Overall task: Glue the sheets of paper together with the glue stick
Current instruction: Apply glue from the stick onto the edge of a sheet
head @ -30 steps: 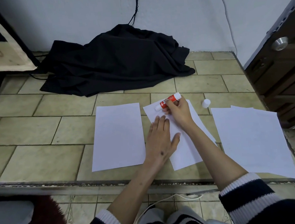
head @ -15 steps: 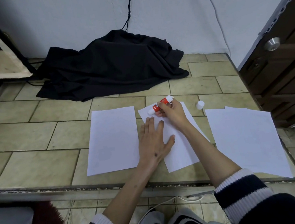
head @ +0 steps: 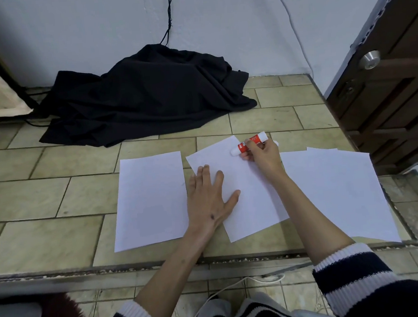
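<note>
Right hand grips the red-and-white glue stick at the far edge of the tilted middle white paper sheet — left hand pressing flat; gluing apparently under way, joining not yet done.

The right hand hides most of the cap.

A single head-worn wide-angle camera looks forward and steeply down, from close above, at the tiled floor (edges bowed by the lens) toward the wall.
</note>
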